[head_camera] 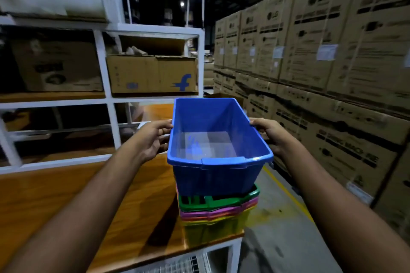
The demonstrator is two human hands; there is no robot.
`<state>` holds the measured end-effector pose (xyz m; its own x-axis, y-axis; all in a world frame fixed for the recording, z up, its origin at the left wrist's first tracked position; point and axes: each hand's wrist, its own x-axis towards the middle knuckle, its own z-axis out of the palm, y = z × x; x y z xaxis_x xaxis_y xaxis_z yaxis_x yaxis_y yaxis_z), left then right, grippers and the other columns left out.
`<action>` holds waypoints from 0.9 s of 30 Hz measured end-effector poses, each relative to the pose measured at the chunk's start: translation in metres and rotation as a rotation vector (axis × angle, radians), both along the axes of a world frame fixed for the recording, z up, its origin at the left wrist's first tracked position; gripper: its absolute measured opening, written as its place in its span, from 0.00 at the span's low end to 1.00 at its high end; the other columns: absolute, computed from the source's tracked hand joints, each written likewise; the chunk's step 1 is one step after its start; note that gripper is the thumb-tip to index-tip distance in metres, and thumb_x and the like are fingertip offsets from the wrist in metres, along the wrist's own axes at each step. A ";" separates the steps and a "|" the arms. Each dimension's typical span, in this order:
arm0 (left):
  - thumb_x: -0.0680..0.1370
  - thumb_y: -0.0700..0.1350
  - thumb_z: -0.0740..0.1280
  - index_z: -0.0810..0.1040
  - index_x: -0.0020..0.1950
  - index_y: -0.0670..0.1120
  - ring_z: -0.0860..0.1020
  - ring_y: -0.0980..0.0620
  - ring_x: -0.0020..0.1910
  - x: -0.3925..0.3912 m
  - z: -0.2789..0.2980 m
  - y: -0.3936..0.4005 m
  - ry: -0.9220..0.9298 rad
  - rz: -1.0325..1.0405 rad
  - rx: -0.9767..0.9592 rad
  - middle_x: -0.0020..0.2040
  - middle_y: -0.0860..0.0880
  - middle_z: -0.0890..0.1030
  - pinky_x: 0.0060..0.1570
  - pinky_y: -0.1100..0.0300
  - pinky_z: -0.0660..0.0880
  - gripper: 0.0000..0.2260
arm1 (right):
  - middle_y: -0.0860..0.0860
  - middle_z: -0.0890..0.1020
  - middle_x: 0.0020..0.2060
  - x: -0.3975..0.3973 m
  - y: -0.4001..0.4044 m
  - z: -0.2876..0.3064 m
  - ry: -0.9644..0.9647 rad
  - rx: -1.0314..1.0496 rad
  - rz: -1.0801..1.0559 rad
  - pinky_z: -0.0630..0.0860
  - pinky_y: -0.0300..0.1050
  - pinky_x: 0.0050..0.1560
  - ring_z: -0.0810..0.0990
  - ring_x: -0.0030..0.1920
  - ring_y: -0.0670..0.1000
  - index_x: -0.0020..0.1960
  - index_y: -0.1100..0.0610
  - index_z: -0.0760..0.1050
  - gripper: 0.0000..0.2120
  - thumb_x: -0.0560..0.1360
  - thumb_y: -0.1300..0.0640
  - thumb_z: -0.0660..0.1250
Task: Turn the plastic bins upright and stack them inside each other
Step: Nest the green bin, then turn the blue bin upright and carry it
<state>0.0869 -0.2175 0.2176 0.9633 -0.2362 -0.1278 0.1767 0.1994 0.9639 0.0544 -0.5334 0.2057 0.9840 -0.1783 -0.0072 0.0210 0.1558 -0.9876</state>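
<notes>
Blue plastic bin (216, 144) is gripped by both hands at its long side rims: L hand (153, 139) is clamped on the left rim, thumb over the top edge and fingers (165, 134) curled beneath; R hand (269, 134) is closed on the right rim, thumb on top, fingers tucked under the lip. Bin is held upright, opening up, approx level, w/ inside bare. Its lower part is seen just above/partly inside a nested stack of bins: green bin (218, 200) on top, pink bin (218, 211) under it, an orange edge between, yellow bin (213, 230) at the bottom. Whether the blue base is seated in the green one cannot be told.

Stack is set at the near right corner of a wooden table (66, 195) w/ white frame, close to the edge. Behind the table a white shelf rack (108, 86) is seen, w/ a cardboard box (153, 74) bearing a blue "f" logo. To the right, across a grey floor w/ yellow line (286, 193), stacked LG cartons (321, 51) are lined up as a wall.
</notes>
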 end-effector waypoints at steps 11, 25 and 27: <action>0.76 0.39 0.62 0.80 0.51 0.45 0.78 0.52 0.37 0.020 -0.045 -0.010 0.045 0.127 0.044 0.42 0.47 0.78 0.29 0.62 0.77 0.08 | 0.65 0.81 0.60 0.059 -0.021 -0.048 0.087 -0.065 0.166 0.66 0.49 0.39 0.73 0.49 0.61 0.58 0.55 0.83 0.23 0.64 0.53 0.71; 0.77 0.38 0.62 0.81 0.55 0.43 0.78 0.47 0.43 0.019 -0.109 -0.014 0.051 0.128 0.417 0.48 0.42 0.82 0.43 0.53 0.75 0.10 | 0.64 0.84 0.50 0.066 -0.025 -0.110 0.204 -0.193 0.139 0.74 0.41 0.31 0.77 0.47 0.57 0.61 0.59 0.80 0.14 0.77 0.64 0.64; 0.78 0.38 0.62 0.80 0.54 0.43 0.78 0.50 0.40 0.017 -0.112 -0.017 0.046 0.134 0.434 0.46 0.43 0.82 0.40 0.56 0.74 0.09 | 0.64 0.84 0.52 0.063 -0.024 -0.114 0.207 -0.180 0.157 0.77 0.39 0.29 0.79 0.47 0.57 0.62 0.60 0.79 0.15 0.78 0.64 0.63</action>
